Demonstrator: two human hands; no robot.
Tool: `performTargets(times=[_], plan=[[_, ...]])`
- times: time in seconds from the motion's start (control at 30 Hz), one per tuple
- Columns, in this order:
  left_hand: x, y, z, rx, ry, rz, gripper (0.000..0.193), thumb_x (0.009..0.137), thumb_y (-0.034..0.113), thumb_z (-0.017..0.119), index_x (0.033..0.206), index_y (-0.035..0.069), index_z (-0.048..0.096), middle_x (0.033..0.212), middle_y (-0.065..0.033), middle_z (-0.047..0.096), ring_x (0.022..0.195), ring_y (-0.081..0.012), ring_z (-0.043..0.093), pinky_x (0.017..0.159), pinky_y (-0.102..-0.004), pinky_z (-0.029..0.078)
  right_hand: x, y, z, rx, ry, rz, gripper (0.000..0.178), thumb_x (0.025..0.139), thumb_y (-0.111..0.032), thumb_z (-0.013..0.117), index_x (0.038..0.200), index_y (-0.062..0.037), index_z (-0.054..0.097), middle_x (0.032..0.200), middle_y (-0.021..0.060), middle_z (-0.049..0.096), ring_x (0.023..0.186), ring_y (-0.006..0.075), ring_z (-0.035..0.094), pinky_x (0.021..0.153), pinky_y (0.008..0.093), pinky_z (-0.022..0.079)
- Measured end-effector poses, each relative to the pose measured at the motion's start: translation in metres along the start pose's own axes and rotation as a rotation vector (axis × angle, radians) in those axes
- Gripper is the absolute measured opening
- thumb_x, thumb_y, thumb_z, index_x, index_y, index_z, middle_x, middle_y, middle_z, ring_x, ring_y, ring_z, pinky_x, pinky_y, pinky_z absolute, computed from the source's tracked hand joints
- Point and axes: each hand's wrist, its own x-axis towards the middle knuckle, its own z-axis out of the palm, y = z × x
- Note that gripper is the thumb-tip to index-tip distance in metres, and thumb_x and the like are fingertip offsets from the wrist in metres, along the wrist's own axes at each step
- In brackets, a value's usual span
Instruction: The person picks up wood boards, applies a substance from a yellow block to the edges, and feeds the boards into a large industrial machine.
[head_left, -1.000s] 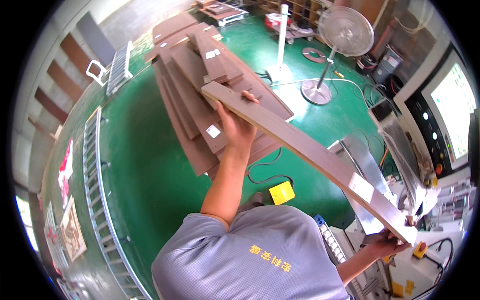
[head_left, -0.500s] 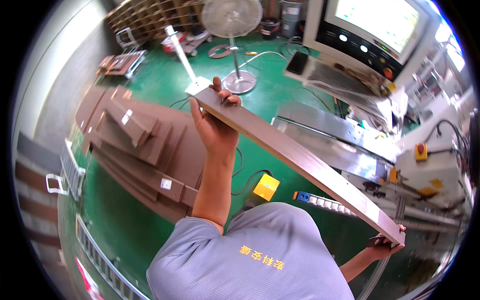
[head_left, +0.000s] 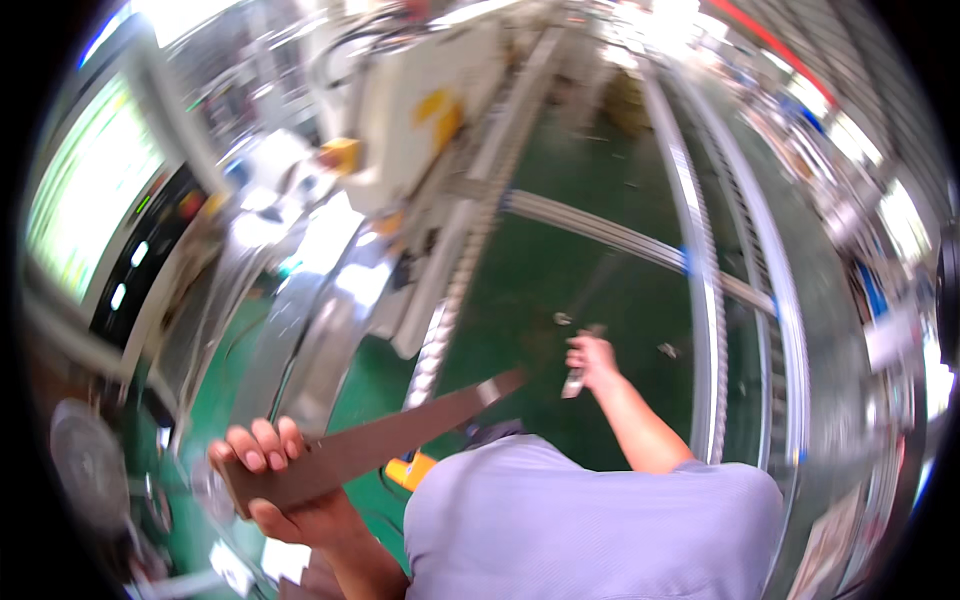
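A long, narrow brown board (head_left: 400, 432) slants up to the right in front of me, a white label near its far end. My left hand (head_left: 325, 518) grips its near left end, fingers over one edge and thumb against the face. Off to the right of the board's far end, my right hand (head_left: 594, 358) is closed and apart from it. From its fingers juts a small, flat, pale piece (head_left: 572, 384), too blurred for me to tell its kind.
Metal rails (head_left: 690, 230) run away on the right, joined by a crossbar (head_left: 600, 228). A machine with a lit screen (head_left: 95, 190) stands at the left, beside a metal bed (head_left: 330, 340). A yellow box (head_left: 410, 470) lies below the board; a fan (head_left: 88, 465) stands at lower left.
My view has swung right toward the rails. My right hand has let go of the board's far end; my left hand still holds the other end, now lower left in view.
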Motion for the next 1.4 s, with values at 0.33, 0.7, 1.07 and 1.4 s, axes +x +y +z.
performTargets(times=[0.33,0.7,1.07,1.4], plan=[[-0.067,-0.11,0.047,0.325,-0.355,-0.095,0.05,0.103,0.045,0.062,0.113,-0.004,0.056,0.129,-0.0308,0.063,0.126,-0.0476,0.061,0.109,-0.0598,0.049,-0.248,-0.067,0.142,-0.747,-0.748,-0.624,0.07,0.094,0.009,0.04,0.161,-0.0111,0.036,0.143,0.0082,0.059,0.076,0.0111,0.059,0.079,0.0288,0.055],[-0.073,-0.132,0.02,0.326,-0.39,-0.081,0.035,0.101,0.035,0.07,0.115,0.006,0.054,0.133,-0.0164,0.054,0.143,-0.0468,0.043,0.118,-0.0615,0.04,-0.263,-0.063,0.175,-0.804,-0.877,-0.909,0.064,0.089,0.018,0.053,0.15,0.002,0.048,0.139,0.0231,0.061,0.125,0.0319,0.065,0.103,0.0379,0.054],[-0.083,-0.125,0.009,0.49,-0.394,0.035,0.028,0.107,0.027,0.056,0.119,0.008,0.04,0.138,-0.0214,0.047,0.147,-0.0471,0.038,0.12,-0.0625,0.032,-0.257,-0.061,0.184,-0.96,-0.995,-0.854,0.074,0.085,0.017,0.054,0.153,-0.0095,0.048,0.114,0.0189,0.071,0.078,0.0247,0.068,0.076,0.0341,0.057],[-0.091,-0.128,0.017,0.61,-0.392,0.129,0.028,0.108,0.025,0.053,0.116,0.004,0.037,0.14,-0.0254,0.043,0.148,-0.0504,0.034,0.119,-0.0657,0.029,-0.278,-0.09,0.198,-1.161,-0.963,-0.606,0.058,0.087,0.012,0.053,0.143,-0.0023,0.052,0.112,0.0259,0.071,0.103,0.0438,0.071,0.088,0.0452,0.058]])
